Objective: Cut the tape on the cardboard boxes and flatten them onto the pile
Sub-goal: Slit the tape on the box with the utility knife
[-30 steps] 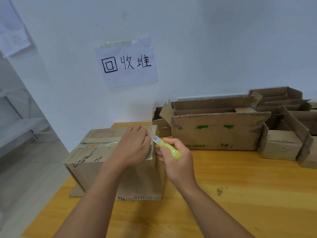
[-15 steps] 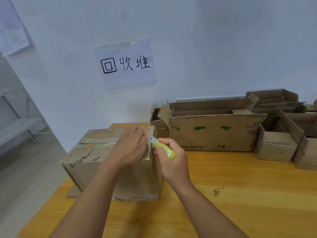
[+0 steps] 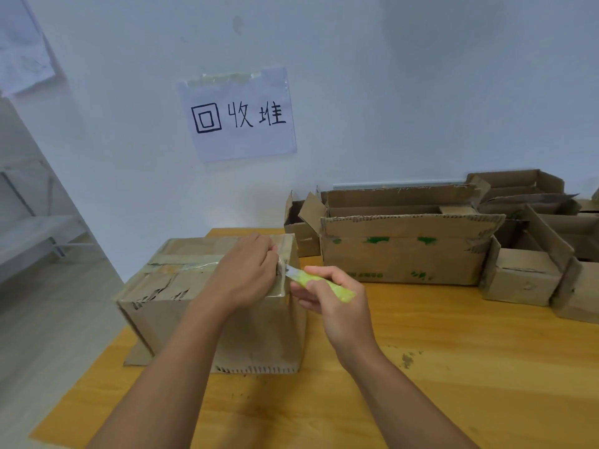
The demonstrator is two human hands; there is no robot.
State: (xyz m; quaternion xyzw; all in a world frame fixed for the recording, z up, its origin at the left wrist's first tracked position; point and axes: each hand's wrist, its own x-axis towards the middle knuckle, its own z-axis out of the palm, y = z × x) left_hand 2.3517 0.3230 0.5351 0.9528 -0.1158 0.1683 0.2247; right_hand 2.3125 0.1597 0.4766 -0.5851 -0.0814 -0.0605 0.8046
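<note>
A taped cardboard box (image 3: 168, 296) stands on the left part of the wooden table (image 3: 453, 367). Clear tape (image 3: 181, 260) runs across its top and down its right end. My left hand (image 3: 243, 273) rests on the box top at the right edge, fingers curled over the taped corner. My right hand (image 3: 334, 303) grips a yellow-green utility knife (image 3: 321, 283). Its blade tip touches the tape at the top right edge of the box, just beside my left fingers.
Several opened cardboard boxes stand along the wall at the back right, the largest one (image 3: 402, 251) with green marks on its front. A paper sign (image 3: 240, 115) is taped to the wall. A white shelf (image 3: 35, 228) stands at the left beyond the table edge.
My right hand has moved the knife a little left so the blade now meets the box edge. The left hand stays on the box top.
</note>
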